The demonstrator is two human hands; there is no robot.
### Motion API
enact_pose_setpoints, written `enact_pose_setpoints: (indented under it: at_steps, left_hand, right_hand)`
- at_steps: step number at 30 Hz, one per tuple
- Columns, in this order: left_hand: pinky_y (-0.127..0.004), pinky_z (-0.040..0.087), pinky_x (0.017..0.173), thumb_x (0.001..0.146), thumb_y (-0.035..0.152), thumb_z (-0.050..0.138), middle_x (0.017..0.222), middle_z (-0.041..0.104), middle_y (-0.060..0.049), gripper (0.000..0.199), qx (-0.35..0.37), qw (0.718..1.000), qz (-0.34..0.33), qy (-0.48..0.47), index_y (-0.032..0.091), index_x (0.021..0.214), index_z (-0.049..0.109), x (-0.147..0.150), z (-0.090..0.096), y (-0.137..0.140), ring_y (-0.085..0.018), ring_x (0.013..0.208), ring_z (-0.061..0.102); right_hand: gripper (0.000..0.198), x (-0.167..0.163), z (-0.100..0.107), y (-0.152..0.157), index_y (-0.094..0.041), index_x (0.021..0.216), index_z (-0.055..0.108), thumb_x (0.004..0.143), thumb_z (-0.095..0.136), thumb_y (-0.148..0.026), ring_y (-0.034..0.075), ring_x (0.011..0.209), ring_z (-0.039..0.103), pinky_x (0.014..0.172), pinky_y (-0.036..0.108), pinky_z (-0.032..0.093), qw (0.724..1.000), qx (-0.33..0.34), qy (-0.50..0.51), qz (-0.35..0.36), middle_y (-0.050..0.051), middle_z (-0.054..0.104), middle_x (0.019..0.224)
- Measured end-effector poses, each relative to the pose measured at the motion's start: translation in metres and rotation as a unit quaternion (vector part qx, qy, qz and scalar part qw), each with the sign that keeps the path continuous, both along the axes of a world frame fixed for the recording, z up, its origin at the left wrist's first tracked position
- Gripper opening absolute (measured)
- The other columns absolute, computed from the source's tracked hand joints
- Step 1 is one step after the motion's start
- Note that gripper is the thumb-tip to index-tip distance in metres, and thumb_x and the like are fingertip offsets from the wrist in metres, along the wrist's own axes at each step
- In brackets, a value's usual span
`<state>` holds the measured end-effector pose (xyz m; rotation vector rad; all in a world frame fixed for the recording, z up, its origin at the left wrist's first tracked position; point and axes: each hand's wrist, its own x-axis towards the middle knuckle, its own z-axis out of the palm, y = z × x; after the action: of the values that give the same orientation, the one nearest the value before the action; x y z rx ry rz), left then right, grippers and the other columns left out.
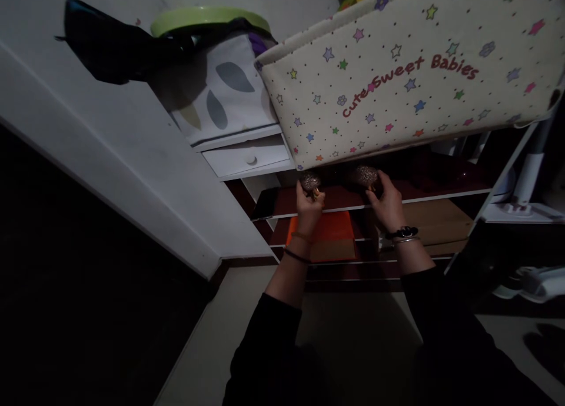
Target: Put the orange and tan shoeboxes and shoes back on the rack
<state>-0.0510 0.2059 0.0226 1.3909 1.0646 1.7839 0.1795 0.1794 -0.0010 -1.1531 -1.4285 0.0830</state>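
Note:
My left hand (310,205) is closed around a glittery brown shoe (310,180), at the front of a dark red shelf just under the fabric bin. A matching glittery shoe (366,175) is pinched in my right hand (388,203) farther right along the same shelf (338,197). Both have a rounded, sparkling end with gold-coloured bits near my fingers; shadow and my hands hide the rest of their shape. A gap separates the two.
Above my hands, a cream star-printed bin (397,88) overhangs the rack. A small white drawer (247,157) is at left. Lower shelves hold an orange box (331,232) and a brown cardboard box (435,223). A white appliance (527,188) stands at right.

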Motion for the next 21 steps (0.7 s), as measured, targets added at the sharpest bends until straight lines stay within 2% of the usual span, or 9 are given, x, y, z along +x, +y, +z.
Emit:
enact_pose_setpoints:
  at_steps: [3,6,9,12,16,21]
  left_hand:
    - [-0.040,0.062,0.103,0.075,0.014,0.084,0.136,0.070,-0.016,0.097,-0.025,0.999,-0.027,0.017,0.019,0.162,0.042,-0.008,0.000,0.002,-0.025,0.113,0.074]
    - [-0.039,0.062,0.102,0.073,0.012,0.082,0.138,0.069,-0.016,0.098,-0.028,0.999,-0.032,0.016,0.019,0.162,0.043,-0.013,-0.001,0.001,-0.024,0.111,0.074]
    - [-0.039,0.062,0.101,0.072,0.014,0.084,0.138,0.070,-0.016,0.102,-0.039,0.998,-0.038,0.015,0.019,0.165,0.040,-0.015,0.000,-0.002,-0.024,0.109,0.074]
    - [-0.039,0.059,0.104,0.070,0.014,0.087,0.136,0.070,-0.015,0.107,-0.038,0.998,-0.048,0.006,0.018,0.165,0.040,-0.015,0.000,-0.004,-0.025,0.114,0.072]
    - [-0.038,0.056,0.108,0.065,0.013,0.091,0.130,0.071,-0.013,0.105,-0.025,0.998,-0.056,0.000,0.018,0.160,0.046,-0.016,0.002,0.000,-0.024,0.115,0.070]
    - [-0.035,0.054,0.108,0.059,0.010,0.094,0.121,0.072,-0.009,0.093,0.006,0.999,-0.037,0.020,0.021,0.144,0.058,-0.015,0.005,0.009,-0.023,0.116,0.068]
  right_hand:
    - [0.063,-0.006,0.003,-0.004,-0.015,0.153,0.056,0.091,0.063,-0.027,0.034,0.133,0.067,0.114,0.054,0.054,1.000,0.002,-0.016,0.001,0.019,0.068,0.146]
    - [0.066,-0.018,0.003,-0.007,-0.016,0.154,0.054,0.092,0.067,-0.033,0.035,0.122,0.072,0.104,0.051,0.059,1.000,-0.008,0.004,0.002,0.020,0.073,0.136]
    - [0.082,-0.033,0.001,-0.009,-0.014,0.164,0.039,0.091,0.069,-0.038,0.033,0.106,0.077,0.093,0.047,0.063,0.998,-0.029,0.055,0.019,0.019,0.077,0.123]
    - [0.097,-0.042,0.001,-0.010,-0.012,0.170,0.026,0.089,0.071,-0.037,0.031,0.094,0.077,0.088,0.046,0.063,0.995,-0.060,0.066,0.035,0.016,0.078,0.113]
    - [0.104,-0.046,0.003,-0.011,-0.012,0.172,0.023,0.085,0.076,-0.033,0.035,0.106,0.075,0.094,0.049,0.061,0.997,-0.052,0.039,0.028,0.019,0.076,0.120]
    - [0.103,-0.048,0.002,-0.010,-0.019,0.174,0.019,0.085,0.071,-0.028,0.034,0.114,0.074,0.098,0.051,0.061,0.995,-0.017,0.052,0.080,0.018,0.070,0.137]
